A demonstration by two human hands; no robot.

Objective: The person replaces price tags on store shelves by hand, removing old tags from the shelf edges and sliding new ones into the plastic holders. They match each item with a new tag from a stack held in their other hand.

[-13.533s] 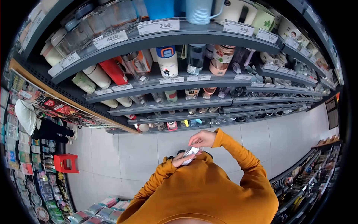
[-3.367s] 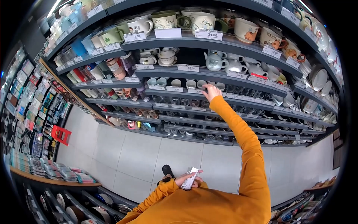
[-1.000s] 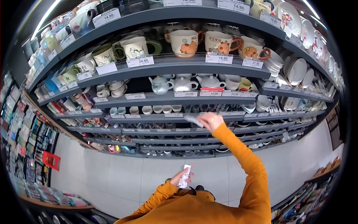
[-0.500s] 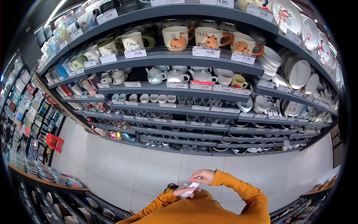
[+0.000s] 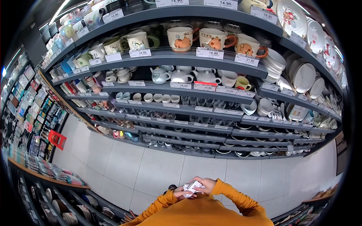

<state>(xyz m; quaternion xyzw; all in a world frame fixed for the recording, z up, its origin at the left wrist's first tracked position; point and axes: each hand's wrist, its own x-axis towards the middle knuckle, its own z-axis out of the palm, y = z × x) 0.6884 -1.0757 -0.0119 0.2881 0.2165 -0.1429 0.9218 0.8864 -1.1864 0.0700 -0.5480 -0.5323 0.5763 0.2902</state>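
Low in front of my body, my left hand (image 5: 180, 193) is closed on a small bunch of white printed price labels (image 5: 187, 195), much like those on the shelves. My right hand (image 5: 207, 183) has its fingers on an upper price label (image 5: 195, 186), which is tilted over the others. The two hands are close together, almost touching. How many labels there are, and the print on them, is too small to make out.
Tall grey shelving (image 5: 162, 60) faces me, with mugs (image 5: 180, 38), teapots (image 5: 182, 76), glasses and plates (image 5: 303, 78) behind price tags. A red stool-like object (image 5: 57, 139) stands on the tiled floor (image 5: 158, 169) at left. Low shelves (image 5: 56, 180) flank me behind.
My right hand has come down and in, closer to my left hand, and the labels now look fanned apart. The view has shifted slightly.
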